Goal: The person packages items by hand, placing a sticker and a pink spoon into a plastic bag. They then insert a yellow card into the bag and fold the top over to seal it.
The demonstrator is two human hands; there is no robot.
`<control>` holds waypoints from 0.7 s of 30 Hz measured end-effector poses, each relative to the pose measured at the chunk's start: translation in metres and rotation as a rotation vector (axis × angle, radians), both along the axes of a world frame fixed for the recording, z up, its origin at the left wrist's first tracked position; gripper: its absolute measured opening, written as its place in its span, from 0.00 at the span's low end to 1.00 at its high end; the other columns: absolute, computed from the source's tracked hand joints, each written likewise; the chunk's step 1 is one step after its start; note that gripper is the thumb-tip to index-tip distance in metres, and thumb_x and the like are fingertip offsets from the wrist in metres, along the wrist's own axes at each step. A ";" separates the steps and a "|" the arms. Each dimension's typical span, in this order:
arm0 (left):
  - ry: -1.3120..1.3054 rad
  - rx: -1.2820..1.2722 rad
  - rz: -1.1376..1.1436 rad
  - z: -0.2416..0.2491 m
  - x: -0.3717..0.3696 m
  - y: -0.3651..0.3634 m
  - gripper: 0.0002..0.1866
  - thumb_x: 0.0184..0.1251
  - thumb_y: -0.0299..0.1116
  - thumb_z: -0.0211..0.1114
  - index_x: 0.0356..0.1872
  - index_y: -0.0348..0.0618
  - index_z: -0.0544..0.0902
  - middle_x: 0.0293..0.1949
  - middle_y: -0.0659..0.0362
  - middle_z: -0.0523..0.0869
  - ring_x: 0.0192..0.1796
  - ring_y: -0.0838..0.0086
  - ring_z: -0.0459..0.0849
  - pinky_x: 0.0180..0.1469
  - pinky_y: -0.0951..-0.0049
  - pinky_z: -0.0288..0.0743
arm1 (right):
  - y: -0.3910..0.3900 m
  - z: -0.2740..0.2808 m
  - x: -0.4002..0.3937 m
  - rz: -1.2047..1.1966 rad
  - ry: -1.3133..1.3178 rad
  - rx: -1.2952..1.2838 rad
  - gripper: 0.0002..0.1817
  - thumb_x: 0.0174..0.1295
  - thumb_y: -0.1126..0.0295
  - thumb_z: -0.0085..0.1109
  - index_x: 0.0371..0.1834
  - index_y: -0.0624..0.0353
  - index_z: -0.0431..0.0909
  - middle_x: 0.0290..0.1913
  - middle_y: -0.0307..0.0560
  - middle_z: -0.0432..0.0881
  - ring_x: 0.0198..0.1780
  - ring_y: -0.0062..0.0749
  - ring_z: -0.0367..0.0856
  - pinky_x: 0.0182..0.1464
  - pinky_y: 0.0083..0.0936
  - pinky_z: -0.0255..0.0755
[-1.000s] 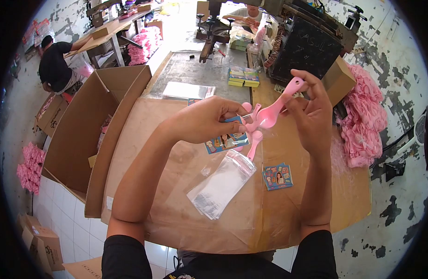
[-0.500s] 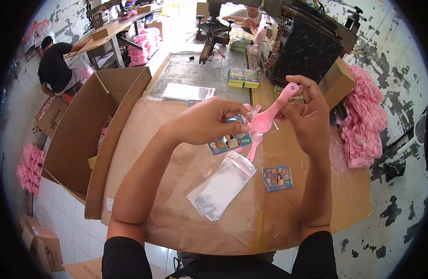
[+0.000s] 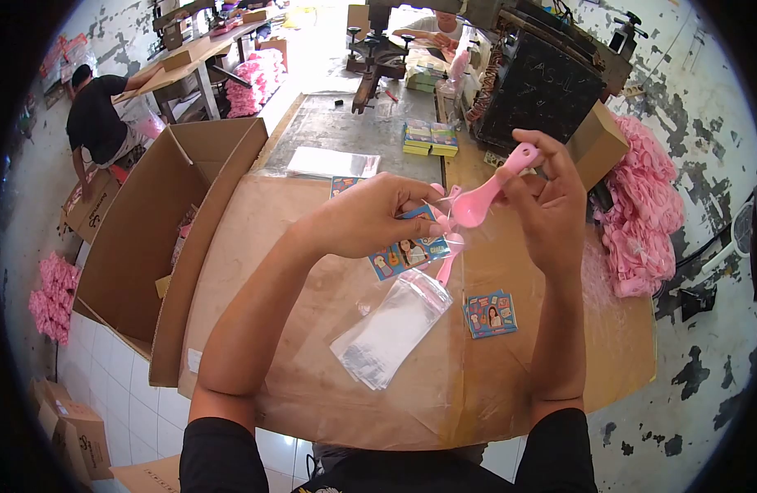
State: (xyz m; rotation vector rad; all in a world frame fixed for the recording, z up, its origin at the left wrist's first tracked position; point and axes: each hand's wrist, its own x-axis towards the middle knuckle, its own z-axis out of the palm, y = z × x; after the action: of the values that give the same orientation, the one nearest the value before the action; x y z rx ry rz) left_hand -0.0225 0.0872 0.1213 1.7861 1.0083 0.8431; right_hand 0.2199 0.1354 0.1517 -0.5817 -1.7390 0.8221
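My right hand [image 3: 551, 185] pinches a pink plastic spoon [image 3: 477, 202] by its handle, which has a hole at the end. The spoon slants down to the left, its bowl beside the fingertips of my left hand [image 3: 377, 215]. Those fingers are closed on a blue printed card [image 3: 409, 251] with clear plastic film around it. Just behind the card, more pink plastic pieces [image 3: 447, 267] lie partly hidden. Below on the table is a stack of clear plastic bags [image 3: 393, 329]. A few similar blue cards [image 3: 491, 315] lie to its right.
A tall cardboard box [image 3: 140, 246] stands along the left side. More clear bags [image 3: 333, 162] and stacked cards [image 3: 430, 137] lie farther back. Bagged pink items [image 3: 637, 214] are heaped at the right, near a black machine box [image 3: 538, 86]. Another person [image 3: 103, 119] sits at far left.
My right hand has drawn the spoon slightly right, so its bowl is farther from my left fingers. The card in my left hand has barely moved. The seated person's arm has shifted.
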 end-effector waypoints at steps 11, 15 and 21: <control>0.020 0.017 0.056 0.005 0.004 -0.004 0.20 0.77 0.35 0.72 0.62 0.31 0.84 0.35 0.62 0.90 0.36 0.87 0.78 0.39 0.76 0.75 | 0.000 0.003 0.004 0.050 0.056 -0.021 0.24 0.72 0.82 0.65 0.70 0.67 0.72 0.51 0.46 0.81 0.44 0.29 0.92 0.45 0.23 0.89; -0.037 0.004 0.039 -0.007 0.001 0.004 0.20 0.77 0.36 0.72 0.60 0.31 0.85 0.34 0.63 0.88 0.36 0.88 0.76 0.39 0.77 0.74 | -0.006 0.002 0.000 0.087 0.034 -0.054 0.24 0.72 0.82 0.65 0.70 0.67 0.72 0.51 0.47 0.81 0.44 0.30 0.92 0.45 0.23 0.89; -0.118 0.026 -0.005 -0.004 0.007 -0.001 0.17 0.79 0.34 0.70 0.59 0.33 0.85 0.36 0.64 0.89 0.36 0.88 0.78 0.39 0.78 0.76 | -0.006 0.004 0.003 0.100 -0.042 -0.064 0.24 0.71 0.83 0.65 0.69 0.66 0.73 0.50 0.45 0.81 0.45 0.28 0.91 0.43 0.23 0.88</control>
State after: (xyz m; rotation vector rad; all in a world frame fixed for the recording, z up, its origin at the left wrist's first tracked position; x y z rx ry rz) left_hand -0.0153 0.0857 0.1170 1.7382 0.9198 0.9514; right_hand 0.2234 0.1296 0.1559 -0.5615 -1.7968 0.9439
